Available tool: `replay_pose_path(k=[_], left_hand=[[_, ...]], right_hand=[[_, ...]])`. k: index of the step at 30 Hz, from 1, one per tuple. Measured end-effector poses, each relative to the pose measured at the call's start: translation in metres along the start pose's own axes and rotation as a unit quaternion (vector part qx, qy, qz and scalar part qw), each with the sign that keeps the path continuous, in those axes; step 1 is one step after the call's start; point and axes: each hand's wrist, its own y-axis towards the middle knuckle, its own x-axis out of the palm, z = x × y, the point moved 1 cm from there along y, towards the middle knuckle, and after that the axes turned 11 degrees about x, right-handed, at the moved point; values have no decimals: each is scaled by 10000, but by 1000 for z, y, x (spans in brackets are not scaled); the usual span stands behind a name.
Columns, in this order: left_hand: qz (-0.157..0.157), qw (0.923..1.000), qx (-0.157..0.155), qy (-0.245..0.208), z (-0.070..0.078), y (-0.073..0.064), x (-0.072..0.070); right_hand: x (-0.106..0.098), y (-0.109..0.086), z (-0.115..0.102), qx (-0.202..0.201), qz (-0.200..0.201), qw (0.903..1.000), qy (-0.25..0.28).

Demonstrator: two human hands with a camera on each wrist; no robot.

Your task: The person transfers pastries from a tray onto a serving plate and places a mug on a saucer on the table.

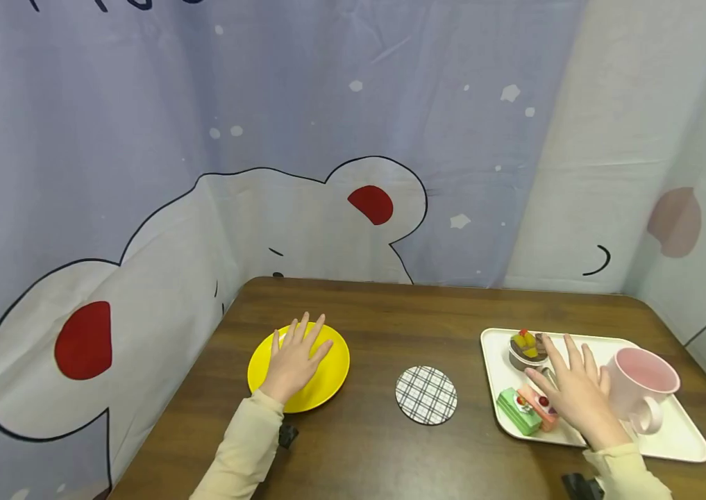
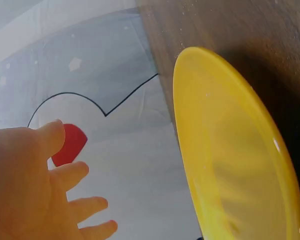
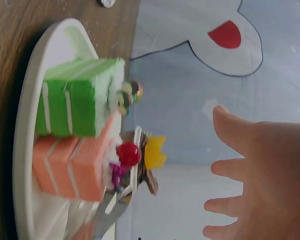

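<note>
My left hand [image 1: 293,366] hovers over the yellow plate [image 1: 330,378] with its fingers spread; in the left wrist view a gap shows between hand and plate. With fingers likewise spread and holding nothing, my right hand [image 1: 580,396] is above the white tray [image 1: 680,434]. On that tray a green cake slice [image 1: 518,411] lies against a pink-orange cake slice [image 3: 72,165]. Behind them stands a small dessert cup [image 1: 527,351] topped with yellow pieces. A pink mug [image 1: 630,385] stands at the tray's right. Metal cutlery [image 3: 106,216] beside the cakes is partly hidden.
Between plate and tray, a round checked coaster [image 1: 425,395] lies on the brown wooden table [image 1: 377,465]. A printed curtain [image 1: 303,90] hangs close behind the table and along its sides.
</note>
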Motion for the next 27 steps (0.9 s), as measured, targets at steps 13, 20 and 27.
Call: replay_pose_path(k=[13,20,27], left_hand=[[317,9974,-454,-454,-35,-8,-17],[-347,9920,-892,-819,-58,-15,-30],[-628,9813,-1364,-1206,-79,-20,-29]], right_hand=[[-2,-10,44,148,-7,9996,-229],[1,-15,64,-85,-43,9992,-395],[6,-20,70,-175,25,9994,-309]])
